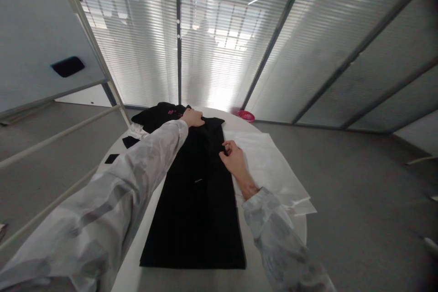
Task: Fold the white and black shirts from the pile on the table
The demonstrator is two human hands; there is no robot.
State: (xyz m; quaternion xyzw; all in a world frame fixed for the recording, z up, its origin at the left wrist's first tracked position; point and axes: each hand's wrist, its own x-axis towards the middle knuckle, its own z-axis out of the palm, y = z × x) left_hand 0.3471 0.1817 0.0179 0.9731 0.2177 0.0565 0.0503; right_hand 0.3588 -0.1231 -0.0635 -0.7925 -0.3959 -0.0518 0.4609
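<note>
A long black garment point(195, 205) lies flat along a white round table point(130, 273), folded into a narrow strip. My left hand point(192, 117) reaches to its far end with the fingers curled down on the cloth near the collar. My right hand point(233, 159) rests at the garment's right edge about halfway up, fingertips pinched on the black fabric. More black clothing with pink lettering point(160, 116) is piled at the table's far left.
Sheets of clear plastic wrap point(273, 169) lie on the table to the right of the garment. A pink basket point(246, 115) sits on the floor past the table. A white rail frame point(85, 121) runs along the left. Striped glass partitions point(222, 41) stand behind.
</note>
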